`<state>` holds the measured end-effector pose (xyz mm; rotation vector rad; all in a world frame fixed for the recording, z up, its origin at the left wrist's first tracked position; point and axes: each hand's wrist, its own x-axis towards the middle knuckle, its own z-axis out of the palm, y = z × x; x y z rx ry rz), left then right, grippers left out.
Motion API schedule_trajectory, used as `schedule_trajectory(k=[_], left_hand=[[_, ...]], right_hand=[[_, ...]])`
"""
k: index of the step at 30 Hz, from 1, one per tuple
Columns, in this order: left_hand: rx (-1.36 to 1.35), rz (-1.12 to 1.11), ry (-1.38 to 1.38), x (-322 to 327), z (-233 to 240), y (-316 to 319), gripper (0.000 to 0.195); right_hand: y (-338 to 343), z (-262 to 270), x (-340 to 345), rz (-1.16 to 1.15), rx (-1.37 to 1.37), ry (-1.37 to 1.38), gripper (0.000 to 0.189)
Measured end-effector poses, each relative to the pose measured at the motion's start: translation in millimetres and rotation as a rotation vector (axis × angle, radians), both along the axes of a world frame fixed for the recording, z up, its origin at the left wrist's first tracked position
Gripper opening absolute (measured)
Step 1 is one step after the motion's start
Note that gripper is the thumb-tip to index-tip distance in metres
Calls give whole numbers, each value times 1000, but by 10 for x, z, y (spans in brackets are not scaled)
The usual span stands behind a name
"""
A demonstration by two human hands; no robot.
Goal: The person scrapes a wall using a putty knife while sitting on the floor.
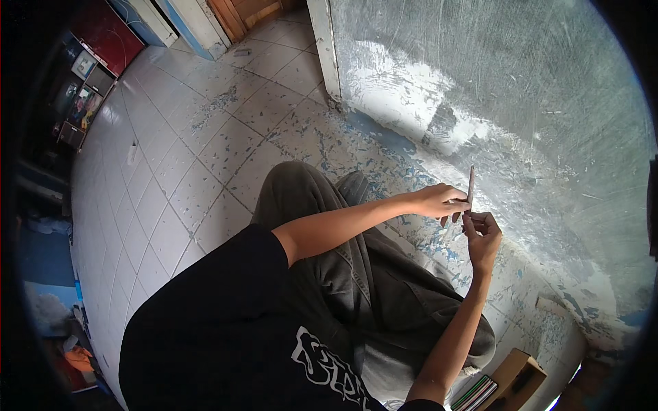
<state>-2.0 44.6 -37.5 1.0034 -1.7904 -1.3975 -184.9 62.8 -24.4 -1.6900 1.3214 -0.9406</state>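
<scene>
My left hand and my right hand meet in front of the wall, both with their fingers on a thin, dark, narrow strip. It stands upright between them, seen almost edge-on, so its exact kind cannot be told. The left fingers pinch its middle, while the right thumb and fingers grip its lower end. Just beyond is a grey-green wall with scraped, patchy white areas low down. Blue and white paint flakes lie on the floor below my hands, along the wall's foot.
My crossed legs in dark trousers rest on white floor tiles strewn with flakes. At lower right stand a cardboard box and a stack of thin books. A door frame edges the wall; a shelf stands far left.
</scene>
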Motion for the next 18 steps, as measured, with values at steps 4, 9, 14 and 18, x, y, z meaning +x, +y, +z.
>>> schedule_trajectory(k=[4,9,14,18], left_hand=[[-36,49,-41,0,-16,-13,27],[186,109,87,1,51,21,27],[383,132,230,-36,63,22,26],[440,161,237,-25,50,37,27]], right_hand=[[21,56,40,4,-30,19,13],[15,46,25,8,-20,19,11],[25,58,14,-1,-34,45,11],[43,93,54,-15,-46,86,11]])
